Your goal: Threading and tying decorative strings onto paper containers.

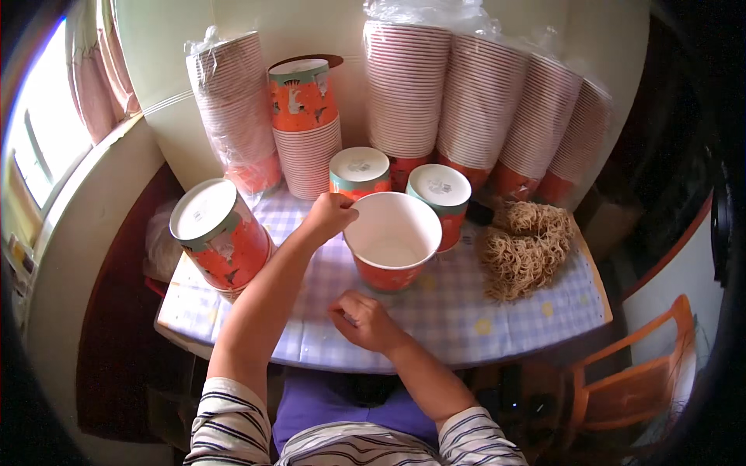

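An open paper bucket (392, 233), white inside and orange-red outside, stands upright at the middle of the table. My left hand (334, 213) is closed on the left side of its rim, thumb and fingers together. My right hand (365, 320) hovers near the table's front edge, just below the bucket and apart from it. Its fingers are curled in, and whatever they may hold is hidden. Right behind the bucket, two upside-down orange buckets with green bands show their white bases, one at the back left (360, 167) and one at the right (440, 186).
A tangle of tan curly strands (532, 248) lies on the checked tablecloth (458, 326) at right. Upside-down buckets (221, 233) stand at left. Tall bucket stacks (408, 93), several wrapped in clear plastic, line the wall. A wooden chair (633, 380) is at lower right.
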